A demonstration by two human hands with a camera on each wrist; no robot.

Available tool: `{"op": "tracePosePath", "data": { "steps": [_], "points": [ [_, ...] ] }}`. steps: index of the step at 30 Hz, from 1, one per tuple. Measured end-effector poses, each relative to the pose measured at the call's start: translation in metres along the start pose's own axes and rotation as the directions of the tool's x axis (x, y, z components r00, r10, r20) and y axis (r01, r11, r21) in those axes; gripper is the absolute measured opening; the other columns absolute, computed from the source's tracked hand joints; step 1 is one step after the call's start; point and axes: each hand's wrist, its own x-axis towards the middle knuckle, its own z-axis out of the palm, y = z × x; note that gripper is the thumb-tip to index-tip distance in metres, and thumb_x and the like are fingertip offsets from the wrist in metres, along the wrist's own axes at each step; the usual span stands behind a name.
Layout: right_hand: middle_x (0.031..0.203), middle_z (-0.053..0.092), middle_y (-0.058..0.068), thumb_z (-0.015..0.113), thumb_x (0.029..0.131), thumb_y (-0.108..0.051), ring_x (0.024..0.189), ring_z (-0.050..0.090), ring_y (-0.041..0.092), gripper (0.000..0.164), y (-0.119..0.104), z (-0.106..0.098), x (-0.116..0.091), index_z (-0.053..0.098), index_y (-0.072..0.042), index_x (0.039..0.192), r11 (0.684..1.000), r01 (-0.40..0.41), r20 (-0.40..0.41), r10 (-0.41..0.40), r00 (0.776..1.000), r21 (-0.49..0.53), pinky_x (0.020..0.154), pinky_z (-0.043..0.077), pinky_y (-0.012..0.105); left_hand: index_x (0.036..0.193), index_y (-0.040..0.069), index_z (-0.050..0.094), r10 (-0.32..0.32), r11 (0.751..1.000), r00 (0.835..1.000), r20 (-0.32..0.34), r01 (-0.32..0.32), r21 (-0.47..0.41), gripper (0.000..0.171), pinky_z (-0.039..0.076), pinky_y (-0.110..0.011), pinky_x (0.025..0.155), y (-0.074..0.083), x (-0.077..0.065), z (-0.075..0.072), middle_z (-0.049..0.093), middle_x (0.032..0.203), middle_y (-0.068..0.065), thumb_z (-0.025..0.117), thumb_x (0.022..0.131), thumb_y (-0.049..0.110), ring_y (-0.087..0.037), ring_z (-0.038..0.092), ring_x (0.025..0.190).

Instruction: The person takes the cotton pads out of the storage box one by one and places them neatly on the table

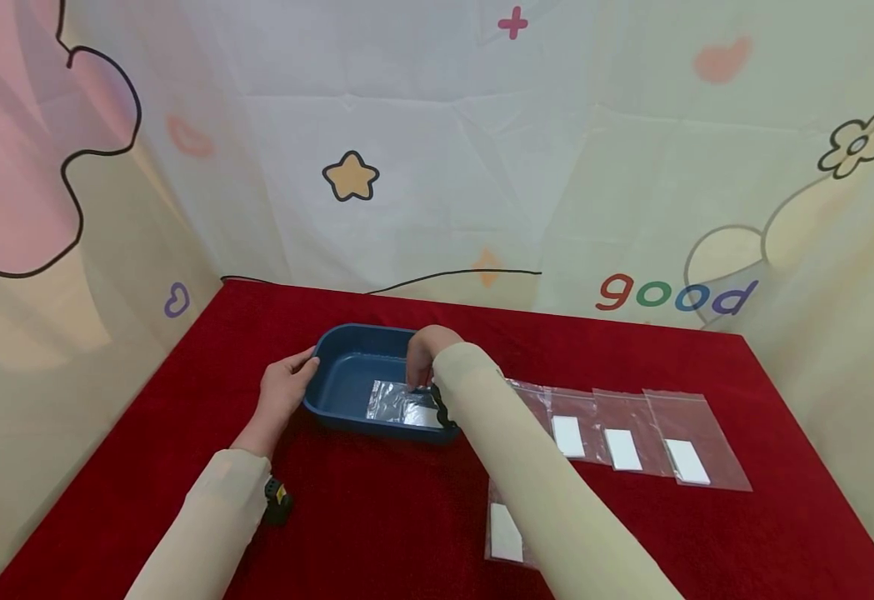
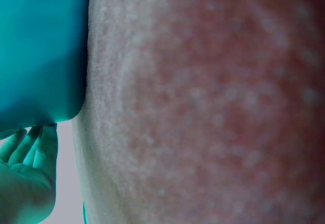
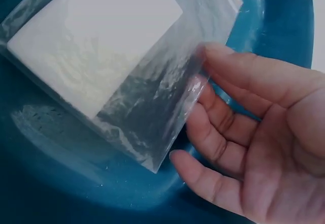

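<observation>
A blue plastic basin (image 1: 342, 371) stands on the red cloth. My left hand (image 1: 284, 390) grips its left rim; in the left wrist view, the fingers (image 2: 44, 150) reach the wall from outside. Inside the basin, my right hand (image 1: 423, 354) pinches the edge of a clear zip bag (image 3: 152, 97) between thumb and fingers. A flat white rectangular piece (image 3: 96, 36) lies within that bag. Seen from the head, the right wrist and sleeve cover the basin's right end. Whether other bags lie under this one cannot be told.
Right of the basin, several clear zip bags (image 1: 714, 425) lie in an overlapping row, each with a white piece. Another bag with a white piece (image 1: 506, 533) lies nearer me, partly under the right sleeve. A printed curtain (image 1: 437, 183) stands behind the red-covered table (image 1: 377, 517).
</observation>
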Motion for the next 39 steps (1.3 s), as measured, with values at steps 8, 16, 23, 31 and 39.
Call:
{"op": "tracePosePath", "data": {
  "steps": [8, 16, 23, 31, 39],
  "points": [
    [0.098, 0.068, 0.006, 0.072, 0.095, -0.013, 0.084, 0.062, 0.014, 0.006, -0.001, 0.002, -0.001, 0.076, -0.009, 0.098, 0.996, 0.058, 0.011, -0.059, 0.998, 0.065, 0.070, 0.053, 0.021, 0.151, 0.001, 0.047, -0.005, 1.000, 1.000, -0.002, 0.005, 0.001, 0.047, 0.043, -0.049, 0.119, -0.001, 0.001, 0.000, 0.045, 0.158, -0.020, 0.051, 0.108, 0.021, -0.035, 0.043, 0.148],
    [0.085, 0.072, 0.005, 0.069, 0.097, -0.011, 0.082, 0.064, 0.015, 0.009, 0.002, 0.003, -0.010, 0.073, -0.007, 0.090, 0.986, 0.086, 0.002, -0.087, 0.996, 0.143, 0.070, 0.053, 0.024, 0.152, 0.003, 0.046, -0.025, 0.999, 1.000, 0.006, 0.025, -0.020, 0.047, 0.044, -0.049, 0.118, -0.001, -0.001, 0.001, 0.045, 0.159, -0.019, 0.050, 0.108, 0.020, -0.034, 0.044, 0.148],
    [0.082, 0.075, 0.010, 0.070, 0.096, -0.011, 0.073, 0.069, 0.016, 0.012, 0.005, -0.003, -0.020, 0.075, -0.003, 0.089, 0.953, 0.147, -0.115, -0.120, 0.986, 0.264, 0.069, 0.057, 0.023, 0.152, 0.003, 0.047, -0.030, 0.999, 1.000, -0.003, 0.030, -0.032, 0.046, 0.043, -0.048, 0.118, 0.001, -0.001, 0.001, 0.046, 0.158, -0.018, 0.050, 0.109, 0.020, -0.033, 0.045, 0.147],
    [0.083, 0.074, 0.008, 0.064, 0.100, -0.011, 0.071, 0.068, 0.015, 0.012, 0.008, -0.013, -0.025, 0.072, -0.004, 0.093, 0.960, 0.204, -0.123, -0.182, 0.976, 0.192, 0.070, 0.058, 0.022, 0.152, 0.004, 0.047, -0.036, 0.999, 0.999, 0.000, 0.036, -0.028, 0.046, 0.044, -0.049, 0.118, 0.002, -0.003, 0.001, 0.046, 0.159, -0.019, 0.050, 0.109, 0.020, -0.034, 0.045, 0.147],
    [0.096, 0.077, 0.013, 0.065, 0.100, -0.012, 0.073, 0.070, 0.014, 0.015, 0.015, -0.022, -0.040, 0.074, -0.001, 0.106, 0.932, 0.329, -0.202, -0.296, 0.933, 0.152, 0.073, 0.060, 0.023, 0.152, 0.004, 0.047, -0.039, 0.999, 0.999, 0.002, 0.039, -0.035, 0.047, 0.043, -0.049, 0.119, 0.003, -0.004, 0.001, 0.045, 0.159, -0.018, 0.050, 0.109, 0.021, -0.033, 0.044, 0.148]
  ]
}}
